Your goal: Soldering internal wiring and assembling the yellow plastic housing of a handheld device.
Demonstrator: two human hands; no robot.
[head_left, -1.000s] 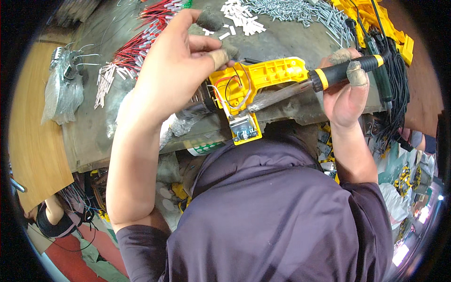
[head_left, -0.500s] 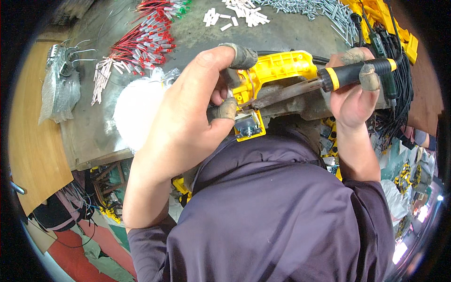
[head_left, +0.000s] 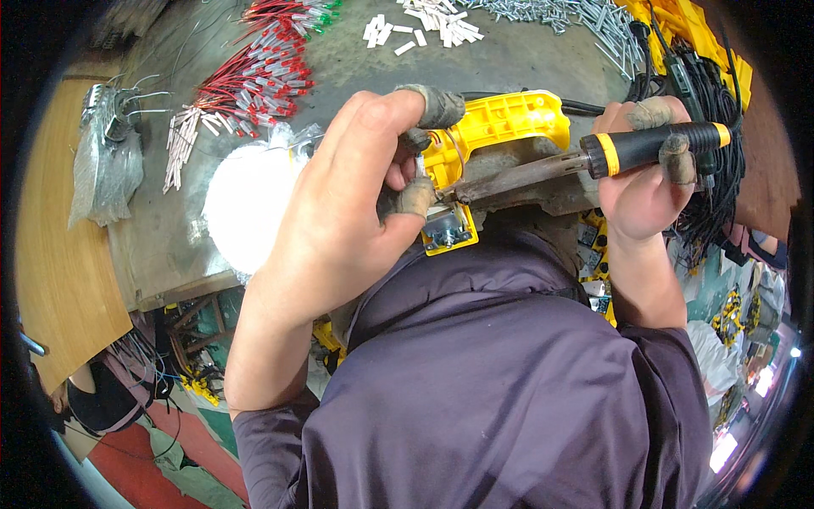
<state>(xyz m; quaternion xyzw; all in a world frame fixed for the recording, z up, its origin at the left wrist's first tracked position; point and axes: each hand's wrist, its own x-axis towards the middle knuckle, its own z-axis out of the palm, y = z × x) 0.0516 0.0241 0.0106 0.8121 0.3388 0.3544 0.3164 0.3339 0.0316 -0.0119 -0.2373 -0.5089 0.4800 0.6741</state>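
Note:
My left hand (head_left: 339, 187), with taped fingertips, grips a yellow plastic housing (head_left: 500, 123) by its left part. The handle half stretches right and shows ribs inside. A small metal and black part sits in the housing's lower end (head_left: 451, 231). My right hand (head_left: 644, 182), also with taped fingers, is closed round the black handle with yellow bands of a soldering iron (head_left: 657, 148). Its dark metal shaft points left, and the tip is at the housing beside my left thumb. My left fingers hide whatever they pinch there. A black cable runs behind the housing.
On the grey worktable (head_left: 356, 72) lie red-wired parts (head_left: 263, 76), white sleeves (head_left: 437, 21) and metal pins (head_left: 551, 13). A bright white round bundle (head_left: 253, 199) stands left of my left hand. Black cables (head_left: 716, 170) and yellow housings (head_left: 712, 42) crowd the right side.
The soldering iron and my right hand have shifted slightly right, drawing the shaft back a little. My left hand and the housing stay nearly in place.

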